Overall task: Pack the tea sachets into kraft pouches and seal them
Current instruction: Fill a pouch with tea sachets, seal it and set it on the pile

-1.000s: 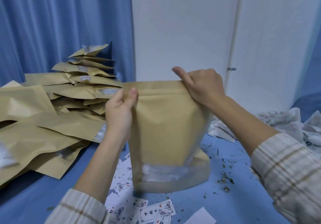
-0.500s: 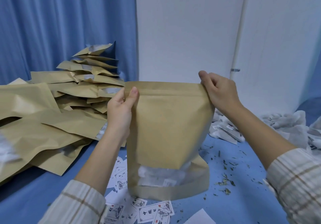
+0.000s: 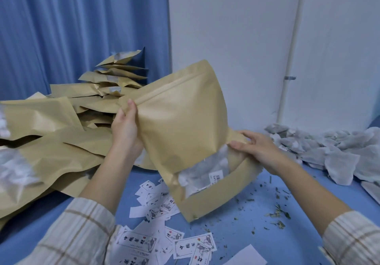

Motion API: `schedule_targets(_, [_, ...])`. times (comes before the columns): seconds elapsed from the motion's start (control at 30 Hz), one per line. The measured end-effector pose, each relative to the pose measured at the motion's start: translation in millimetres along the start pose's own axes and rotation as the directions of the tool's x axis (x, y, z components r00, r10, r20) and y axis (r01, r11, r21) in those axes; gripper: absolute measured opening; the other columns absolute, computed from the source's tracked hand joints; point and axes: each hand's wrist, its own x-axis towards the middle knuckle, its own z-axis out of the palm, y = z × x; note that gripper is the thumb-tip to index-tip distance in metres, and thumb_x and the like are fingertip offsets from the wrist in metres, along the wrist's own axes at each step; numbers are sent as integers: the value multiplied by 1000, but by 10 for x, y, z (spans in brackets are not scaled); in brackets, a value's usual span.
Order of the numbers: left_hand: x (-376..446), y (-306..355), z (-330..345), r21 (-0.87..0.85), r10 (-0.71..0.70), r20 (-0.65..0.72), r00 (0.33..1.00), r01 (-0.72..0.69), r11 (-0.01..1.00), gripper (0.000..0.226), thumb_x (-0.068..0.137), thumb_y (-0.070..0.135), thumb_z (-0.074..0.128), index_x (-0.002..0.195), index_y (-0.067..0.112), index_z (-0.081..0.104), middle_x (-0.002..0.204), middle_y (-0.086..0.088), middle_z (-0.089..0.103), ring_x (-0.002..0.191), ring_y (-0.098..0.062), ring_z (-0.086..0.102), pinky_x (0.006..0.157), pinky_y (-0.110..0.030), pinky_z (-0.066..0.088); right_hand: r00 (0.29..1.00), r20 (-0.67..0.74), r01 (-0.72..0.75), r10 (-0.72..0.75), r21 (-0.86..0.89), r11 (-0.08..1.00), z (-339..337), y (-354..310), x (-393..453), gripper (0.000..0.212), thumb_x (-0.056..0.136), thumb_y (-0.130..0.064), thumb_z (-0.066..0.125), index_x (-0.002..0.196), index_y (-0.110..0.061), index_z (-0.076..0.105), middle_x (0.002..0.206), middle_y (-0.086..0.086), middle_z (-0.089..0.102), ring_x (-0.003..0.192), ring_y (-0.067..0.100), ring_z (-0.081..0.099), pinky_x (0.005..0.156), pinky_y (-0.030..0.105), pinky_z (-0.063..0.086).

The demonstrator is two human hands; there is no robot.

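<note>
- Left hand (image 3: 125, 129) grips the upper left edge of the filled kraft pouch (image 3: 181, 133), thumb laid across the front just under the zip line, fingers hidden behind the paper.
- Right hand (image 3: 255, 149) holds the pouch's lower right corner next to the clear window (image 3: 202, 172), thumb on top and fingers curled round the gusset, so both hands are busy with the same bag.
- That pouch is up in the air and tipped over, top pointing up and away, bottom swung down toward the person. White tea sachets show through the window, so it's loaded.
- Zip strip along the top looks flat and closed from here. Best guess is that sealing on this one is finished or nearly so, and it's being turned to go on the done heap.
- Below it, on the blue worktop (image 3: 298, 234), sit scattered printed labels (image 3: 160, 205) and loose tea bits (image 3: 277, 213).
- Farther left is the pile of kraft pouches (image 3: 61, 133), stacked messily and rising toward the blue curtain (image 3: 72, 28).
- Farther right, a heap of loose sachets (image 3: 329, 147) waits against the white wall.
- Next move probably means laying this bag on the left pile without knocking it over, then freeing a hand for an empty pouch and more sachets. If the zip isn't fully pressed, one more pinch along it first.
</note>
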Motion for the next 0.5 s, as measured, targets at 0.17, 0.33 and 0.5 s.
schedule_targets(0.17, [-162, -207, -307, 333, -296, 248, 922, 206, 920, 54, 77, 48, 66, 119, 15, 59, 108, -2, 71, 87, -18, 69, 74, -37, 55, 988, -149, -1, 31, 197, 980, 255, 95, 89, 38, 56, -42, 80, 87, -28, 64, 81, 5, 73, 67, 18, 67, 59, 27, 52])
schedule_targets(0.33, [-323, -377, -767, 295, -479, 322, 817, 394, 871, 46, 80, 50, 59, 109, 16, 71, 105, -14, 63, 89, -29, 54, 71, -35, 52, 950, -280, -45, 139, 316, 948, 686, 150, 225, 22, 72, -28, 77, 88, -33, 62, 98, 9, 71, 84, 26, 66, 81, 45, 51])
schedule_targets(0.5, [-138, -252, -1267, -344, -340, 318, 885, 442, 829, 65, 82, 57, 49, 125, 10, 62, 130, -16, 59, 111, -33, 62, 79, -43, 56, 945, -288, -4, 154, 461, 887, 1556, -376, 702, 17, 77, -20, 74, 84, -27, 61, 97, 5, 70, 71, 13, 66, 66, 31, 53])
